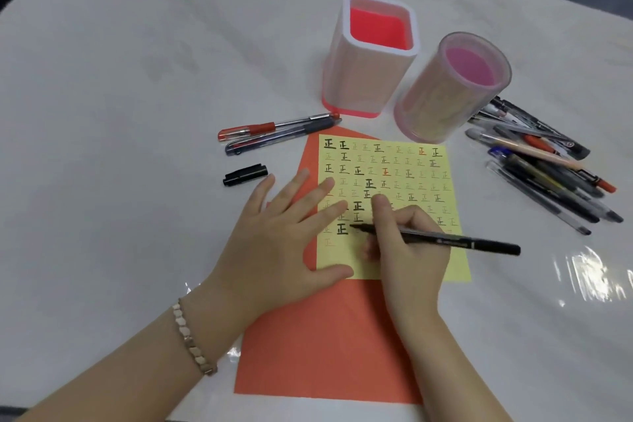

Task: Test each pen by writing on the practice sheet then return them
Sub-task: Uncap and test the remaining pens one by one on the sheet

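A yellow practice sheet (404, 175) printed with a grid of characters lies on an orange sheet (325, 346). My right hand (411, 250) grips a black marker (479, 243), its tip touching the yellow sheet at a fresh black stroke. My left hand (277, 243) lies flat with fingers spread, pressing the left edge of the yellow sheet. The marker's black cap (245, 175) lies on the table to the left. A red pen (250, 130) and a blue-grey pen (281, 137) lie side by side above the cap.
Two pen holders stand behind the sheet: a square one with a red inside (370, 79) and a round clear pink one (445, 96), both with no pens in them. A pile of several pens (548, 168) lies at the right. The table (120, 79) is white and glossy.
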`<action>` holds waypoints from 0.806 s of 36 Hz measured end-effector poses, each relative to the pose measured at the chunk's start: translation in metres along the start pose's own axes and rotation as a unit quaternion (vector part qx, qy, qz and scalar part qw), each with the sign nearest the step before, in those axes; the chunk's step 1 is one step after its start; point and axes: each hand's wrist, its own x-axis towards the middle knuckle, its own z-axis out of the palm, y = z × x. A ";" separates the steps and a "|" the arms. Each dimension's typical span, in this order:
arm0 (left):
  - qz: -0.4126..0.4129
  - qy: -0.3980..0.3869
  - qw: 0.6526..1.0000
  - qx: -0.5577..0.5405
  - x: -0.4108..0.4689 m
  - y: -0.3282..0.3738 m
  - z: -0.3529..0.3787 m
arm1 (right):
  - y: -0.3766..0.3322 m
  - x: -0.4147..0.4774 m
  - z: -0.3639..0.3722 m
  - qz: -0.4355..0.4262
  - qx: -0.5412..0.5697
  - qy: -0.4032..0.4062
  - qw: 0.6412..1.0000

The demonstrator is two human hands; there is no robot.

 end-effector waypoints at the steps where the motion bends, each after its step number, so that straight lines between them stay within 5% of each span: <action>1: -0.001 -0.003 1.000 0.001 0.000 0.000 -0.001 | 0.002 -0.001 0.001 -0.005 -0.010 0.015 1.000; 29: -0.004 0.002 1.000 -0.005 0.001 0.001 -0.001 | 0.014 -0.001 0.010 -0.079 -0.083 0.015 0.993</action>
